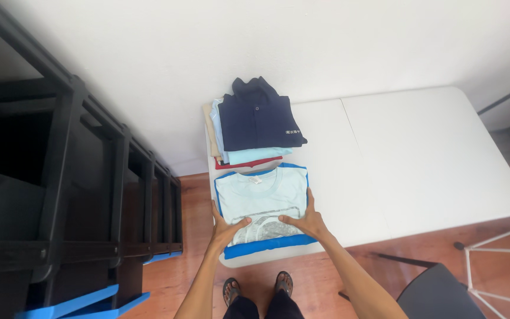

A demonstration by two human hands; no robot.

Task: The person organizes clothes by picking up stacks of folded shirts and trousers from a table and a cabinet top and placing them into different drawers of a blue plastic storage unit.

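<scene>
Both hands, left hand (pixel 226 227) and right hand (pixel 307 221), lie open and flat, pressing a folded pale-blue printed cotton T-shirt (pixel 261 198) on the white folding table (pixel 420 159), gripping nothing.

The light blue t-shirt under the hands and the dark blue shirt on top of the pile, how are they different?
The light blue t-shirt is pale with a grey picture on its front; the dark blue shirt is navy with buttons and a collar. The t-shirt lies on a blue folding board, the dark shirt tops a stack of clothes. Both hands, left and right, touch the t-shirt only. Both shirts are folded on the white table.
</scene>
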